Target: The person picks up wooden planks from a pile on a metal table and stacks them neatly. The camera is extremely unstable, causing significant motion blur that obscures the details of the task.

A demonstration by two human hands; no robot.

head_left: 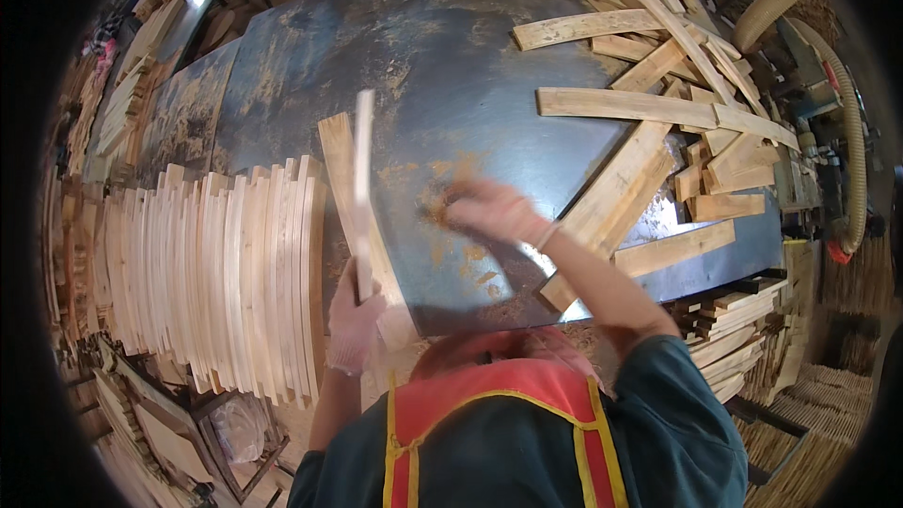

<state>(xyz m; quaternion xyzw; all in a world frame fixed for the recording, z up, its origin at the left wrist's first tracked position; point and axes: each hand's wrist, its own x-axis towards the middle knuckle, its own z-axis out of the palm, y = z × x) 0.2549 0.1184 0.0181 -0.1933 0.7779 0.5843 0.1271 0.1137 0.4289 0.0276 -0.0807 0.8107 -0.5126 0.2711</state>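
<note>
My left hand, in a pale glove, is closed round the lower part of a narrow wooden strip, which stands tilted up over the table. Beneath that strip a wider wooden board lies flat, close to the left stack. My right hand, also gloved, is over the middle of the metal tabletop, smeared by motion. A brownish blur shows at its fingertips, above scattered sawdust; whether the fingers hold anything cannot be made out.
A long row of pale wooden strips stands packed on edge at the left. At the right lies a jumbled pile of rough boards, some reaching toward my right forearm. A ribbed hose hangs at the far right. More stacked wood sits below the table's right edge.
</note>
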